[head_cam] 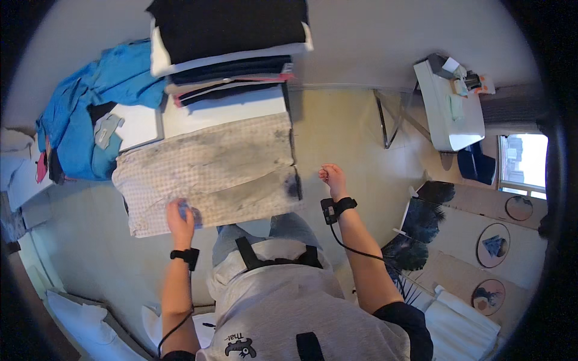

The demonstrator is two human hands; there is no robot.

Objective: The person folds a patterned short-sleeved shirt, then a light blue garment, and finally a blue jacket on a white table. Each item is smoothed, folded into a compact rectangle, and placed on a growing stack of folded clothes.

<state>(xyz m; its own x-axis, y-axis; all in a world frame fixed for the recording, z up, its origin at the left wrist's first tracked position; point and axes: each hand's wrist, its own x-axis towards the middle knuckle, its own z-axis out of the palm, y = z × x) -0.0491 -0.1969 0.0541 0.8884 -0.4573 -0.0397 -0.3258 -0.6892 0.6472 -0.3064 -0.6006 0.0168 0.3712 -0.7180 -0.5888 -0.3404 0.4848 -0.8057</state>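
Note:
A beige checkered cloth (203, 167) with grey blotches lies spread over the near part of a white table (244, 106). My left hand (180, 223) is at the cloth's near edge, left of its middle, against a small bluish-purple thing (195, 216). That thing is blurred and partly covered by my fingers, so I cannot tell what it is or whether I grip it. My right hand (333, 178) hovers off the table's right side, fingers curled in, with nothing seen in it.
A stack of folded clothes (230, 45), black on top, stands at the back of the table. Blue garments (86, 113) are heaped at the left, by a grey piece of fabric (107, 128). At the right are a white side table (451, 108) bearing small items and a patterned bedspread (465, 239).

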